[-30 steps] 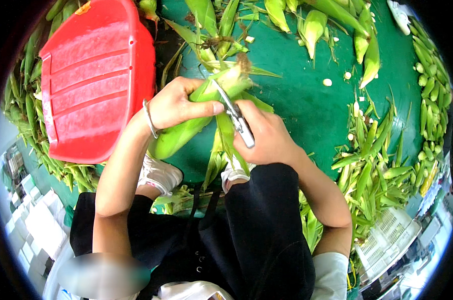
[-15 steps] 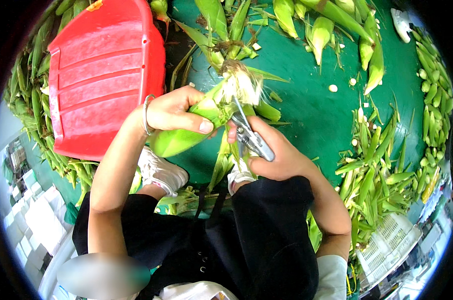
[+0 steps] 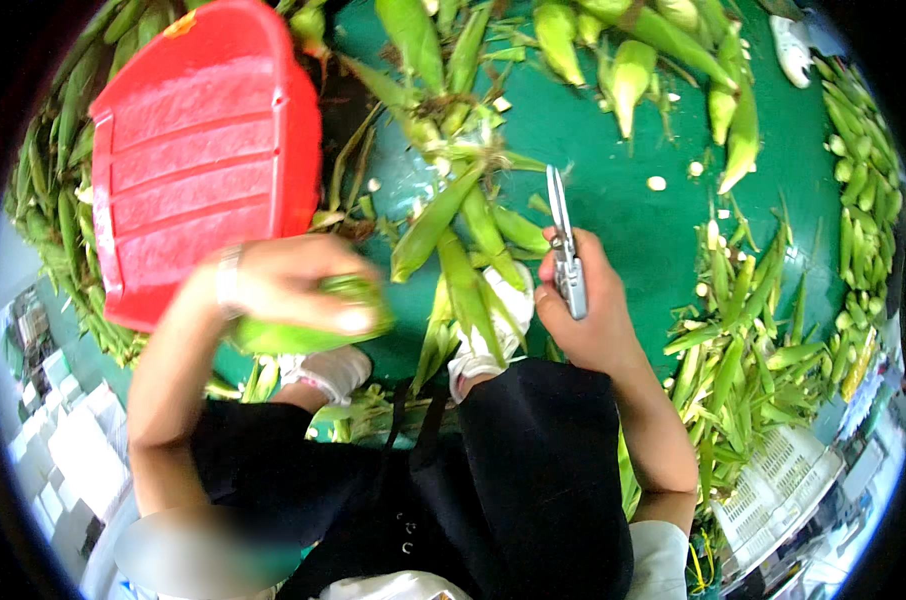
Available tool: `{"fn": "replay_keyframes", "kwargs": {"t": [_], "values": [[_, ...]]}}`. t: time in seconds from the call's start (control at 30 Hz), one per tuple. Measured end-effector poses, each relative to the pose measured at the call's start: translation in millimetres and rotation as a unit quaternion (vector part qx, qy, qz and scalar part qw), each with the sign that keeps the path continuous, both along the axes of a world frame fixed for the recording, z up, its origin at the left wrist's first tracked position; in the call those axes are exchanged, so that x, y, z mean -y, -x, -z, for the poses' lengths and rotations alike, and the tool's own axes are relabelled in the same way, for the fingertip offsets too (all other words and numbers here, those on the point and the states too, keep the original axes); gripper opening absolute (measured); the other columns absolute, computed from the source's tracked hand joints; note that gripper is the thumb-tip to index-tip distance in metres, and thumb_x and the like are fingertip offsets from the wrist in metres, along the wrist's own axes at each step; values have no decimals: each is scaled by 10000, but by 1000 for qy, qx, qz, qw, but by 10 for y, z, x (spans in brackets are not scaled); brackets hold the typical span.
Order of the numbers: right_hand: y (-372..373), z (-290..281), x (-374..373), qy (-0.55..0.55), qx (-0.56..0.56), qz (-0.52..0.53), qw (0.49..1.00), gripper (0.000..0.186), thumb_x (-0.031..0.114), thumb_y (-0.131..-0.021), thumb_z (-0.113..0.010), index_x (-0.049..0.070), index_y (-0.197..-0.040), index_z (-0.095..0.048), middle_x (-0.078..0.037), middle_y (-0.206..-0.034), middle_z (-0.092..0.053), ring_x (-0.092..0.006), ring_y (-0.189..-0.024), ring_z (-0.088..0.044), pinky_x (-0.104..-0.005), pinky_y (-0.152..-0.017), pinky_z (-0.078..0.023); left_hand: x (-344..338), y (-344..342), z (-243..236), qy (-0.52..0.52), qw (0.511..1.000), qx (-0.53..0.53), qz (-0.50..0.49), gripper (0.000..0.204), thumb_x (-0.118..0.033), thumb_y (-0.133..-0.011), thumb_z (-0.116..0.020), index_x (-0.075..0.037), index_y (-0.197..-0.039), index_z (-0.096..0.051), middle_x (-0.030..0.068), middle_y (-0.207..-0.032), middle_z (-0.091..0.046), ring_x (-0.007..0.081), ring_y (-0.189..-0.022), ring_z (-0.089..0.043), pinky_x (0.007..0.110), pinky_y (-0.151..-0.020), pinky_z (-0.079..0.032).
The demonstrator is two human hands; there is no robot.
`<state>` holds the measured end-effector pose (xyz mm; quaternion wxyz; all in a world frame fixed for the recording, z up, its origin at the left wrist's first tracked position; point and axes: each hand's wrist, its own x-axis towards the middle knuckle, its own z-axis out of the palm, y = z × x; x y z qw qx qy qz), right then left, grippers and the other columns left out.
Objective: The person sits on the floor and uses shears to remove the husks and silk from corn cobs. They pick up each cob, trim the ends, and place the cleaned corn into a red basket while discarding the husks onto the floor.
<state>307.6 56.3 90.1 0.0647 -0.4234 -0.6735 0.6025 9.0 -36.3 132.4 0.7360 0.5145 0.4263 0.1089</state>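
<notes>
Corn (image 3: 288,337) moved leftward, seemingly within the left hand (image 3: 298,278).

No word, label, number or sign can be read here. An orange patch (image 3: 181,25) is on the upper end of the red tub (image 3: 193,185), but it is too small and unclear to show any letters. On the black clothing (image 3: 538,465) over the person's lap there are a few small pale curved marks (image 3: 406,533); I cannot tell whether they are letters or only a decoration. The white pieces (image 3: 88,450) near the left edge are too small and too bent to show any print.
</notes>
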Motion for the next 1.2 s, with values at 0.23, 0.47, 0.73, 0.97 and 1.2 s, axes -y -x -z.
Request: {"fn": "replay_keyframes", "kwargs": {"t": [0.23, 0.47, 0.73, 0.97, 1.2], "values": [[-64, 631, -607, -203, 108, 22, 973, 526, 154, -696, -637, 0, -1161, -447, -205, -1007, -539, -368, -920, -552, -421, -810, -456, -51, 983, -783, 38, 882, -470, 20, 224, -183, -694, -582, 19, -778, -626, 147, -731, -648, 264, -699, -632, 367, -658, -493], [1254, 768, -2349, -557, 130, 104, 813, 420, 180, -714, -668, -6, -1052, -500, -186, -1072, -527, -326, -1056, -488, -483, -822, -412, -339, 426, -410, -281, 849, -429, -126, 224, 8, -704, -522, 24, -910, -610, 180, -901, -643, 329, -861, -634, 379, -786, -506], [1682, 906, -3062, -657, 149, -49, 738, 483, 152, -664, -692, 65, -1093, -489, -97, -998, -557, -255, -967, -525, -407, -739, -431, -874, -313, 330, -201, 891, -158, -374, 110, -18, -880, -520, -11, -958, -597, 36, -888, -641, 76, -823, -575, 215, -693, -462], [736, -356, -2272, -428, -204, 99, 875, 435, -9, -696, -586, 27, -1112, -465, -58, -899, -572, -189, -789, -578, -312, -707, -488, -877, -136, 624, -271, 830, -143, -466, 202, 56, -856, -474, 5, -1033, -556, 47, -1032, -585, 118, -965, -550, 255, -871, -432], [531, -740, -1856, -32, -388, 7, 921, 348, -36, -771, -535, 5, -1116, -516, -32, -886, -615, -85, -794, -582, -220, -698, -474, -1708, -441, 256, -367, 916, -14, -164, 752, -78, -699, -610, -28, -1389, -314, 144, -1398, -391, 221, -1303, -368, 345, -1065, -314]]}}
